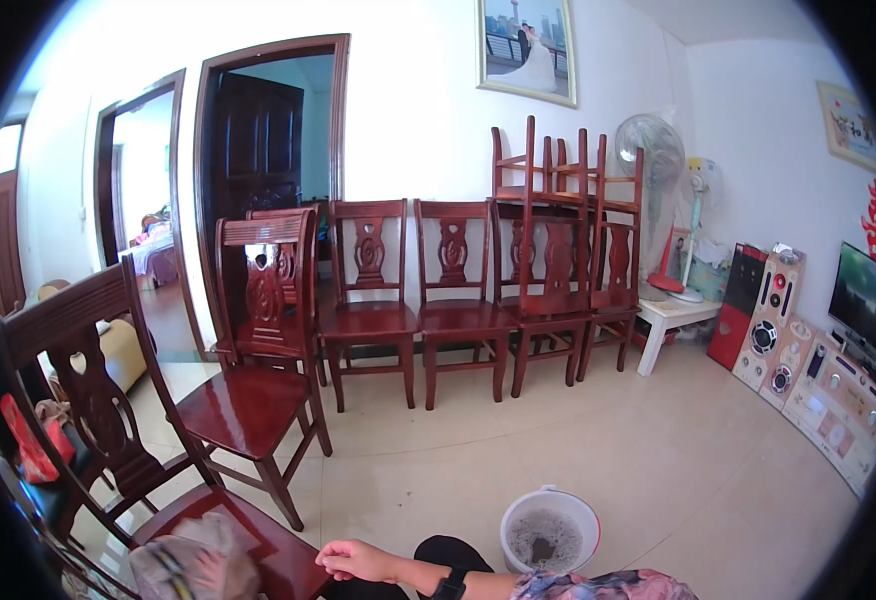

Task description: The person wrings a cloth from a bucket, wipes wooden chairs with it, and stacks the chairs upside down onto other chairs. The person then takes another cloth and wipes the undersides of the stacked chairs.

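Note:
A dark red wooden chair (pixel 288 545) stands close at the lower left, its carved back on the left side. On its seat lies a crumpled grey-beige cloth (pixel 173 555) with a dark and yellowish stripe, smeared by motion. My left hand (pixel 220 572) shows faintly as a blurred pinkish shape at the cloth and appears to grip it. From the right reaches my right arm, with a black wristband and floral sleeve. My right hand (pixel 355 560) has curled fingers at the seat's front corner and seems to hold its edge. Some fingertips are hidden.
A white bucket (pixel 594 525) of foamy, murky water stands on the tiled floor beside my legs. Another chair (pixel 248 405) is just beyond. Several chairs line the wall, some with stools stacked on top (pixel 558 250). Fans, a white table (pixel 673 315) and speakers (pixel 773 330) stand right.

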Demonstrator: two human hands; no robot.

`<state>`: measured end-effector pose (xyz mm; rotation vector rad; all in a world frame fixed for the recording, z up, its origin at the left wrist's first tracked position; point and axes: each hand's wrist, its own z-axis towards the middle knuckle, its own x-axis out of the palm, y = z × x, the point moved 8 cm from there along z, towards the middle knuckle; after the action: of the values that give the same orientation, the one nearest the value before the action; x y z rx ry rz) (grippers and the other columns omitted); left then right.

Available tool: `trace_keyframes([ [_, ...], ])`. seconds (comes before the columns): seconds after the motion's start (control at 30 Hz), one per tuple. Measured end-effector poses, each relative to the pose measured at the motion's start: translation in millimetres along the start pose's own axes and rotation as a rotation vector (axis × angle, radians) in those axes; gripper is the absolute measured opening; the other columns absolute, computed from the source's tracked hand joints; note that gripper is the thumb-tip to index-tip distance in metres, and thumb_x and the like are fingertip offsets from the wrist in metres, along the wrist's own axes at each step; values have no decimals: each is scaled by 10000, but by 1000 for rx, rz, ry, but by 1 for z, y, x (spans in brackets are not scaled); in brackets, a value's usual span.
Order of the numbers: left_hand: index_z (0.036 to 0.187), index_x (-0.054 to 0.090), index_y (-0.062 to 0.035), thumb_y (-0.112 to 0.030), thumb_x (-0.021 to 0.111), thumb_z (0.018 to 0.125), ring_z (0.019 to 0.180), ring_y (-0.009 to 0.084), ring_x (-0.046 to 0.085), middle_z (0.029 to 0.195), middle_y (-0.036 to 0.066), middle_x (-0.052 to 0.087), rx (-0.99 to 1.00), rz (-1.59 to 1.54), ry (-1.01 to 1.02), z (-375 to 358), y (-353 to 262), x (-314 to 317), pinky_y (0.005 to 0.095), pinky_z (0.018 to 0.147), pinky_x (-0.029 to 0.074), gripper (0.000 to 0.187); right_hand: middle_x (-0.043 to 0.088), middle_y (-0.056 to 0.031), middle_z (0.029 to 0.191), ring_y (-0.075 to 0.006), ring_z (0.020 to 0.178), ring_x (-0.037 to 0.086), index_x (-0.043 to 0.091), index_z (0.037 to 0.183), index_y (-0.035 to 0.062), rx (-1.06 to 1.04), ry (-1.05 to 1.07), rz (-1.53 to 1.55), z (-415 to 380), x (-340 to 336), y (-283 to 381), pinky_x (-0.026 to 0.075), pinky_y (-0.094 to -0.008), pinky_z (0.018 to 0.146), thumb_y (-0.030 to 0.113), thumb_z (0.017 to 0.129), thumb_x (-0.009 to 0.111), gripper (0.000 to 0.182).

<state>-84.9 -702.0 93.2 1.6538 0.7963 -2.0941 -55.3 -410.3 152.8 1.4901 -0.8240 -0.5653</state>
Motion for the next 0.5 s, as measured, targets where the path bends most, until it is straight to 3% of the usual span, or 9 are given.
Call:
trace_keyframes([
  [0.07, 1277, 416, -99, -501, 609, 734, 1205, 474, 323, 1316, 225, 367, 134, 49, -205, 6, -11, 49, 629, 935, 258, 703, 522, 40, 844, -34, 718, 484, 554, 1032, 56, 28, -28, 22, -1, -2, -12, 426, -189, 655, 204, 920, 487, 198],
  [0.13, 1279, 415, -101, -507, 606, 735, 1205, 475, 322, 1317, 225, 367, 402, 150, -834, -12, -43, 100, 631, 934, 258, 706, 521, 42, 835, -34, 711, 481, 555, 1027, 60, 59, -57, 40, 0, -5, -22, 422, -186, 647, 209, 918, 491, 195],
  [0.2, 1309, 409, -187, -650, 478, 724, 1303, 456, 169, 1394, 252, 257, 579, 106, -1024, -53, -87, 57, 716, 944, 63, 749, 521, 44, 826, -33, 703, 478, 556, 1022, 65, 79, -83, 51, 5, -8, -27, 419, -184, 638, 214, 917, 495, 192],
  [0.23, 1322, 396, -205, -655, 467, 727, 1314, 448, 124, 1408, 247, 227, 650, 47, -634, -53, -108, 32, 709, 950, 32, 750, 520, 44, 813, -33, 696, 479, 557, 1018, 68, 76, -97, 49, 10, -10, -28, 413, -179, 629, 216, 915, 498, 190],
  [0.3, 1347, 368, -240, -664, 445, 731, 1338, 432, 34, 1437, 235, 168, 532, -104, 179, -71, -133, -2, 693, 963, -29, 752, 515, 44, 777, -34, 678, 482, 562, 1004, 68, 38, -100, 98, 16, -7, -27, 396, -164, 613, 216, 913, 502, 183],
  [0.4, 1359, 352, -217, -661, 451, 728, 1350, 401, -50, 1452, 225, 131, 528, -164, 348, -44, -145, -21, 650, 980, -97, 778, 512, 43, 776, -36, 679, 488, 566, 996, 68, 32, -100, 103, 16, -9, -23, 405, -168, 618, 218, 913, 502, 183],
  [0.5, 1369, 332, -229, -609, 408, 785, 1358, 372, -19, 1469, 160, 135, 473, -148, 358, 4, -123, -14, 652, 989, -76, 700, 500, 31, 756, -46, 652, 475, 558, 987, 63, 20, -170, 85, 6, -19, -16, 390, -182, 570, 222, 913, 491, 188],
])
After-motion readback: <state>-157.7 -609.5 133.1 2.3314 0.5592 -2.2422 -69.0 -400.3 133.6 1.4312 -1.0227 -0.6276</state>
